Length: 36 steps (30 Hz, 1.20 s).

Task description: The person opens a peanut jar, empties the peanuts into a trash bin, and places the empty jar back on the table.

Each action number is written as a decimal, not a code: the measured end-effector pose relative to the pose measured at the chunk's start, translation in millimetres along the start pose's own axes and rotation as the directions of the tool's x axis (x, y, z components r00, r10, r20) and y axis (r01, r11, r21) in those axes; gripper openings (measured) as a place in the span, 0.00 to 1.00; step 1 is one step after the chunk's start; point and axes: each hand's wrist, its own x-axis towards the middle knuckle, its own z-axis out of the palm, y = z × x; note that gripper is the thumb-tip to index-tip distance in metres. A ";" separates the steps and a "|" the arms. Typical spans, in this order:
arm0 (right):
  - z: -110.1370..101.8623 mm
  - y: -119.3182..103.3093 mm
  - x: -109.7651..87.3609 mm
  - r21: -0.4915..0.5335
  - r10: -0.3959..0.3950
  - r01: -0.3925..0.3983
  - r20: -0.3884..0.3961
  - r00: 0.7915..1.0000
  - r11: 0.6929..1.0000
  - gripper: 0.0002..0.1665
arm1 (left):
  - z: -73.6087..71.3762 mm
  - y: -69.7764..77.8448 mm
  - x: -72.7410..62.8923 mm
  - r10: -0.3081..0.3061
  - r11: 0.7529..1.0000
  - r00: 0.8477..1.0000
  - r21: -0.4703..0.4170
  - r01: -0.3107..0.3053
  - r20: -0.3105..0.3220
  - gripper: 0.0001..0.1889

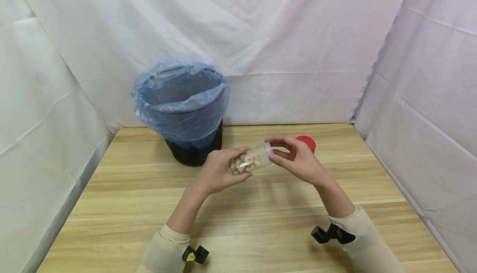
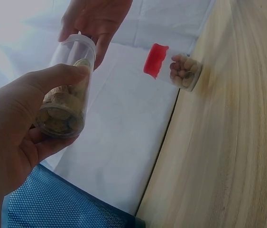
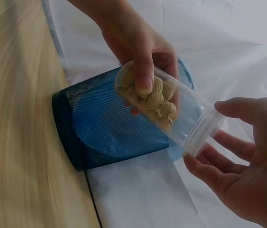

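Observation:
A clear plastic jar [image 1: 263, 157] of unshelled peanuts [image 3: 158, 97] is held tilted above the table, its rim end raised toward the right. My left hand [image 1: 217, 170] grips the jar round its lower part, thumb on one side and fingers on the other. At the rim end, my right hand [image 1: 302, 164] pinches the clear rim [image 3: 202, 133] between thumb and fingers. Behind the right hand stands a second clear jar [image 2: 186, 71] with a red lid [image 1: 306, 141]; roundish brown nuts lie inside it. The right hand partly hides that jar in the head view.
A dark mesh bin [image 1: 193, 150] lined with a blue plastic bag [image 1: 180, 119] stands at the back left of the wooden table [image 1: 238, 231]. White cloth [image 1: 290, 49] hangs behind the table and along both sides.

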 end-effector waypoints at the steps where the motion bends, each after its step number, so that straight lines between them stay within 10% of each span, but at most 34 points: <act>1: -0.4 0.2 0.0 0.010 -0.003 0.003 0.006 1.000 1.000 0.29 | -0.4 -0.1 0.2 -0.002 1.000 1.000 0.000 0.002 0.001 0.35; 17: 0.4 -3.4 -2.4 -0.234 0.160 -0.181 -0.105 0.981 0.955 0.27 | -0.4 0.1 1.0 -0.010 1.000 0.999 0.028 0.009 0.033 0.35; 36: -4.0 3.6 -0.4 0.010 -0.058 0.057 0.049 0.997 0.998 0.29 | -2.7 0.8 -0.3 -0.031 0.999 0.999 -0.005 0.031 0.028 0.36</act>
